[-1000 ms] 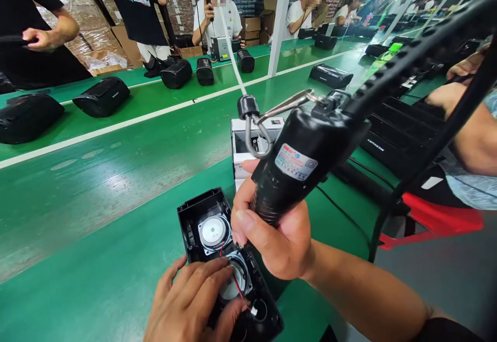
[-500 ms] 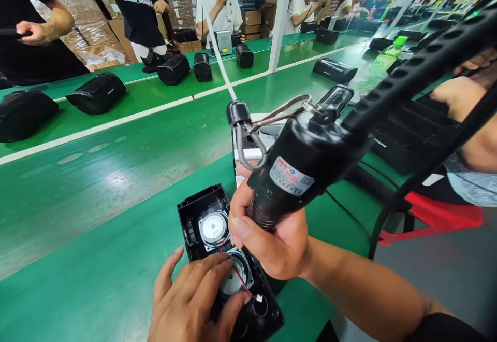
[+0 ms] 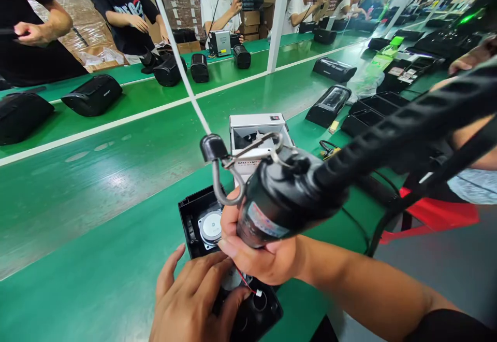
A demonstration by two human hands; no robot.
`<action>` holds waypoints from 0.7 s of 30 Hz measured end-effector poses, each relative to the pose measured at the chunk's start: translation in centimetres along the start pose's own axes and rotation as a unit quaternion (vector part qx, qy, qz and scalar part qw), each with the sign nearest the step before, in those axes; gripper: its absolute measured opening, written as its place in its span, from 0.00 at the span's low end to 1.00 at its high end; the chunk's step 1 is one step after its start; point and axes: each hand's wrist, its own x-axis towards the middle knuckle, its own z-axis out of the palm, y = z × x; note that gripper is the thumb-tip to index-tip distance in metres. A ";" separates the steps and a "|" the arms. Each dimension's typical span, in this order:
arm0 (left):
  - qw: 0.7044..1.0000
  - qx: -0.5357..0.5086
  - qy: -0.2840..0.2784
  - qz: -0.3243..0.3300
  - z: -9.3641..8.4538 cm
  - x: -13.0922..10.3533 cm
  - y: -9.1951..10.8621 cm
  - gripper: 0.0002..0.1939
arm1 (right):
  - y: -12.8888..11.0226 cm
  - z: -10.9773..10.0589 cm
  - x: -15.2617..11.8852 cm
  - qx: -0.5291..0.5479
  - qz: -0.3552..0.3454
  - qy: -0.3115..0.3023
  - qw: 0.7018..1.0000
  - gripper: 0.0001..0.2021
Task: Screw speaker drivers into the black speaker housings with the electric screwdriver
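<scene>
While left grip (image 3: pixel 190 293), part-open, touches speaker housing (image 3: pixel 267 311) | right grip (image 3: pixel 258 256) wraps driver (image 3: pixel 285 194)

Power tool (image 3: pixel 287 197): glossy black plastic, ribbed cable sleeve (image 3: pixel 388 136). Hook (image 3: pixel 218 189): smooth bare metal. Open housing (image 3: pixel 272 308): black plastic, satin; speaker (image 3: pixel 212 226) inside: silvery metal back. Counter (image 3: pixel 97 269): smooth green, semi-gloss. Stool (image 3: pixel 438 218) off counter's right edge: smooth red plastic.

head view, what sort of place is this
Probably a factory assembly line for speakers: black speakers line a long green work surface, an open speaker housing shows its drivers, and an electric screwdriver is in use or at hand.
</scene>
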 end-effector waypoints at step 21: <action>0.998 0.037 -0.044 -0.025 -1.0 1.7 1.1 0.21 | 0.8 -0.3 -0.4 0.081 -0.074 0.036 0.993 0.18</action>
